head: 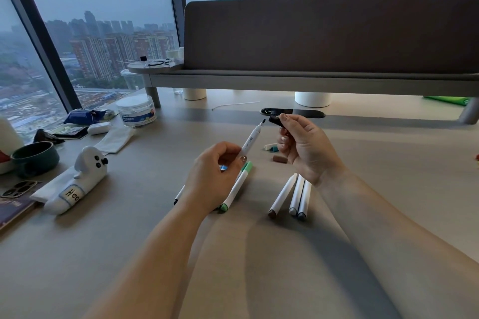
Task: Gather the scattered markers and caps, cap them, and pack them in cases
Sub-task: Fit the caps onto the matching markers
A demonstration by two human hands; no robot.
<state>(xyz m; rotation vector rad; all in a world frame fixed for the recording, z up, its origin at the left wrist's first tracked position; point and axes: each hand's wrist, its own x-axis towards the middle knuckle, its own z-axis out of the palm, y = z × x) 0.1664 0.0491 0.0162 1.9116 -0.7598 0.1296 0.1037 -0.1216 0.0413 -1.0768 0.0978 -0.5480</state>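
So, the left hand grips a white marker by the barrel, black nib bare. The right hand pinches the black cap just beside that nib, not on yet. Below that marker a green marker lies on the bench. Three capped markers and a loose brown cap sit to its right. Risk imo: the cap goes in crooked and the nib smears a finger or gets mashed. Or it half seats and the marker dries out once packed.

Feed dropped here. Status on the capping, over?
Left hand holds uncapped marker. Right hand pinches black cap, just off its tip. Nothing between them.
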